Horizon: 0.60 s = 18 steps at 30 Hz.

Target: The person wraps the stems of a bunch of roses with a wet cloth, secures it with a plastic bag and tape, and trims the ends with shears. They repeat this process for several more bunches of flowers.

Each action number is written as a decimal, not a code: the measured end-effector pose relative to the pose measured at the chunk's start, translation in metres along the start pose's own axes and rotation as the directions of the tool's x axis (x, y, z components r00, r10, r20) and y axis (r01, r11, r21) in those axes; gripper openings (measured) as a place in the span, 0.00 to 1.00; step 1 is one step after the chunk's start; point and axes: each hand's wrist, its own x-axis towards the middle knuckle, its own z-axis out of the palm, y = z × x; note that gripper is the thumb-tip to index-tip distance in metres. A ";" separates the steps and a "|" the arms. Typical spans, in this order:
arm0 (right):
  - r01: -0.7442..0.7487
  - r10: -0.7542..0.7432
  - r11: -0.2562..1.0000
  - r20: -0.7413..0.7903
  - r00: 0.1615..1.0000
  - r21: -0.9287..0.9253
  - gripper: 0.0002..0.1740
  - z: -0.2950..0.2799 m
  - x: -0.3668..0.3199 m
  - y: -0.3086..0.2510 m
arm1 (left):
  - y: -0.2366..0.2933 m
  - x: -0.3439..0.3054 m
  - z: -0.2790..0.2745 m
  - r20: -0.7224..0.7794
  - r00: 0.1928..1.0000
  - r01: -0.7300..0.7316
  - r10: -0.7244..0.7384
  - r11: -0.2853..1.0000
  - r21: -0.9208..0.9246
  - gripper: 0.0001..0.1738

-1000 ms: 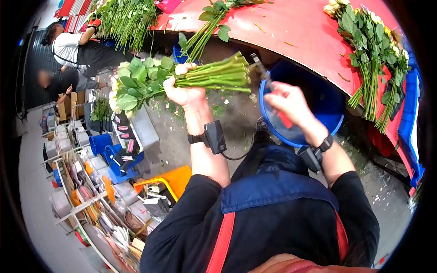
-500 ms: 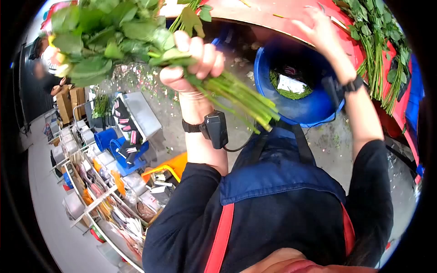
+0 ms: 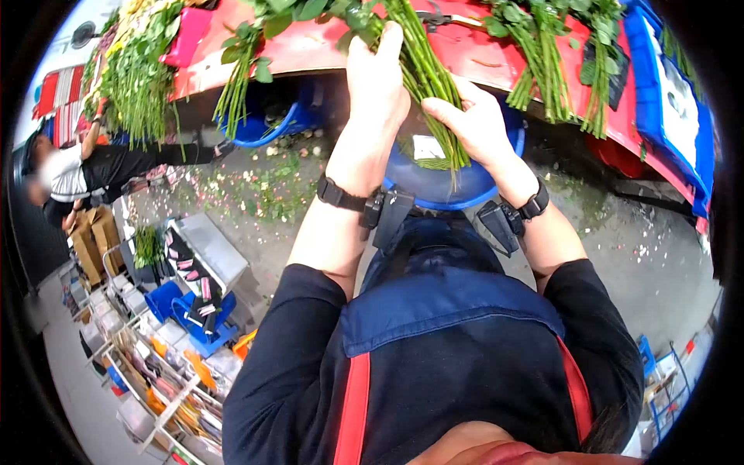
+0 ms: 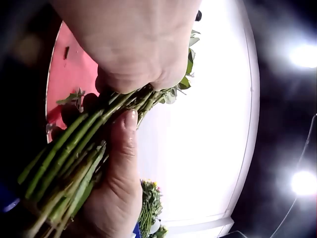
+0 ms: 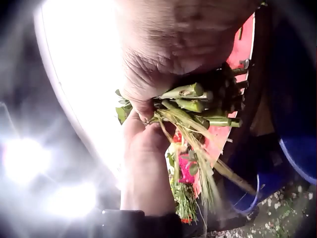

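Observation:
A bunch of long-stemmed roses (image 3: 422, 66) slants down between both hands, its flower heads beyond the top of the head view. My left hand (image 3: 378, 81) grips the stems higher up, near the leaves. Lower down, my right hand (image 3: 477, 128) wraps the same stems, thumb lying across them. In the left wrist view the cut stems (image 4: 69, 148) fan out past the right thumb. Thin pale strands (image 5: 198, 148) hang among the stem ends in the right wrist view. Below the stems stands a blue bucket (image 3: 422, 190) holding a white paper (image 3: 428, 147) and stem cuttings.
A red table (image 3: 310, 50) runs across the back, with leafy bunches (image 3: 535, 58) and a dark tool (image 3: 435, 17) on it. A blue crate (image 3: 659, 93) stands at its right end. Another blue bucket (image 3: 267, 132) is under the table. Another person (image 3: 74, 170) stands far left, near cluttered shelves (image 3: 163, 387).
The right hand has let go of a red-handled tool over the table and come back to grip the stems. The bunch has swung from lying leftward to pointing away over the table.

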 end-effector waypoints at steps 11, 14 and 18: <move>0.053 -0.025 0.991 -0.224 0.974 0.122 0.24 -0.174 -0.029 -0.027 | -0.094 0.031 0.132 0.270 0.938 0.179 -0.217 0.971 0.159 0.12; 0.030 0.025 0.965 -0.205 0.978 0.261 0.26 -0.212 -0.031 -0.025 | -0.123 0.037 0.156 0.272 0.915 0.249 -0.298 0.948 0.199 0.14; -0.020 0.059 0.978 -0.185 0.981 0.207 0.27 -0.258 -0.029 -0.012 | -0.158 0.046 0.175 0.228 0.876 0.391 -0.425 0.902 0.181 0.18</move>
